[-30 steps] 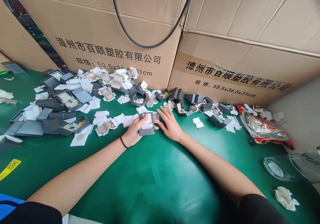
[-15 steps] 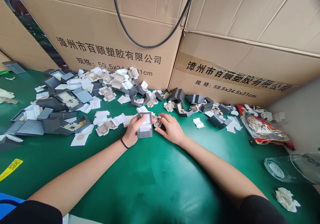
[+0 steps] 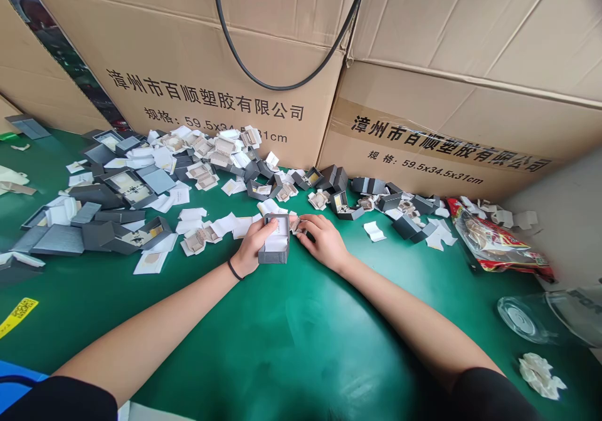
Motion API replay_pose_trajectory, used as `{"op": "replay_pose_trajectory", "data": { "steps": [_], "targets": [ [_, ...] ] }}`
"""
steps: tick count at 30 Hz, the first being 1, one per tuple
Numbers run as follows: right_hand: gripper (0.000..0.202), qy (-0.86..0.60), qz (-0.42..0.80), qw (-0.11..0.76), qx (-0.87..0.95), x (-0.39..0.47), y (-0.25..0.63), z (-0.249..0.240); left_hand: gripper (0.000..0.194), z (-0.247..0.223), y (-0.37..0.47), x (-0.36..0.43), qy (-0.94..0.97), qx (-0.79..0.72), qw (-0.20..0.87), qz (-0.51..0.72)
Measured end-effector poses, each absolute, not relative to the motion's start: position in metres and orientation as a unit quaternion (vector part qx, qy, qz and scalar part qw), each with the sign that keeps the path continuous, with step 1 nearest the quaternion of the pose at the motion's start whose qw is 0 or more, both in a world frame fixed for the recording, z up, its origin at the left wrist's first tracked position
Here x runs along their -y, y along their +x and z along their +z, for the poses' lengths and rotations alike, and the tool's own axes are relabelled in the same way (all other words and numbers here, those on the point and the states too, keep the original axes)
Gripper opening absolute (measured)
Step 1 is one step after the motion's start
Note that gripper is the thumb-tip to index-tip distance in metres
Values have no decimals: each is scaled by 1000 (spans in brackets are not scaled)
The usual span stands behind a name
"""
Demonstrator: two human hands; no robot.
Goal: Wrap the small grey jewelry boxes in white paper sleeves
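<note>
My left hand holds a small dark grey box near the middle of the green table. White card with small print shows inside the box. Just right of it, the fingers of my right hand are closed on a small beige folded insert, partly hidden by them. Beyond both hands lies a white paper piece. A loose beige insert and folded white papers lie left of my left hand.
Grey boxes and papers are heaped at the left. Behind stand large cartons, with a black cable hanging before them. A red packet, clear container and crumpled tissue lie right.
The box in my left hand has tilted and shifted slightly right. The fingers of my right hand have drawn closer together around the beige insert.
</note>
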State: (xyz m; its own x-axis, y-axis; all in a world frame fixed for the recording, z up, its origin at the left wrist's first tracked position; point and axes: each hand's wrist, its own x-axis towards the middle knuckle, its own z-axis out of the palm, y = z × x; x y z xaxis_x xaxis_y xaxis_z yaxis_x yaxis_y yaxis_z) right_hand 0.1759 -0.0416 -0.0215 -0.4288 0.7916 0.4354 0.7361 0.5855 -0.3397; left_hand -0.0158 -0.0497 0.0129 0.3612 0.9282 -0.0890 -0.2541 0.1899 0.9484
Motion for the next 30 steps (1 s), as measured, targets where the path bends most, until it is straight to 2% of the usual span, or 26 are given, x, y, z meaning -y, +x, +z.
{"op": "replay_pose_trajectory", "data": {
  "steps": [8,14,19,25,30],
  "targets": [
    [31,-485,224,453,714,42,177,-16,58,14,-14,52,483,-375,651,449],
    [47,-468,393,467,639,39,181,-14,48,12,-16,50,455,-354,707,411],
    [46,-441,460,493,593,37,181,-15,31,4,-18,46,431,-378,717,397],
    [42,-414,529,528,520,35,179,-17,30,9,-14,46,401,-395,712,419],
    [45,-434,533,530,496,33,179,-16,29,15,-13,45,391,-393,724,411]
  ]
}}
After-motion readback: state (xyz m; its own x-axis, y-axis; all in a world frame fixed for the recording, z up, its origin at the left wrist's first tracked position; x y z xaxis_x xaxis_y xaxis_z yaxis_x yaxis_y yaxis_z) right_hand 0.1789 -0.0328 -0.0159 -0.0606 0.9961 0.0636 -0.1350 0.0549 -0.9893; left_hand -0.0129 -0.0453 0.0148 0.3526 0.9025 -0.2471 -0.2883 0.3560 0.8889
